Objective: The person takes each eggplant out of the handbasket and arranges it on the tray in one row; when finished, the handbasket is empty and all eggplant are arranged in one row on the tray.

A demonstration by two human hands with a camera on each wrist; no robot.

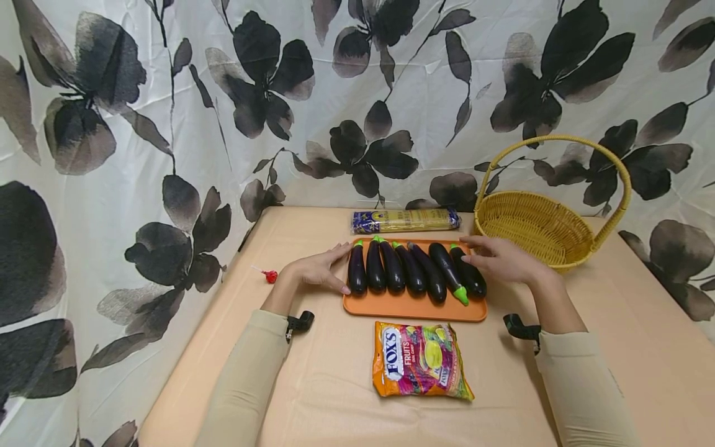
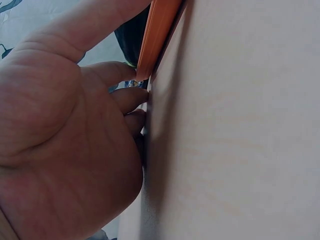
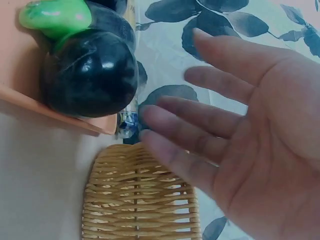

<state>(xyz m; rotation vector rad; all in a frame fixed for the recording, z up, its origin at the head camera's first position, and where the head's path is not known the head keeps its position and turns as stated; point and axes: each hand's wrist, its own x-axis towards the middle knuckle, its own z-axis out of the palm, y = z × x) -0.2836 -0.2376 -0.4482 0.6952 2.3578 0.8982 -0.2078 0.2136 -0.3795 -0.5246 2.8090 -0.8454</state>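
Several dark purple eggplants (image 1: 414,273) lie side by side in a row on an orange tray (image 1: 363,306). Most have green stem ends toward the back; one near the right has its green end toward the front. At the tray's left edge my left hand (image 1: 317,268) has its thumb and fingers spread, with fingertips at the rim; the left wrist view shows the hand (image 2: 75,125) low beside the tray. My right hand (image 1: 505,257) hovers by the rightmost eggplant (image 3: 92,72), fingers extended and apart from it in the right wrist view.
Behind the tray lies a spaghetti packet (image 1: 404,220). A yellow wicker basket (image 1: 530,226) with a tall handle stands at back right. A Fox's candy bag (image 1: 421,360) lies in front of the tray, and a red lollipop (image 1: 270,276) to the left. Floral cloth (image 1: 357,93) hangs behind.
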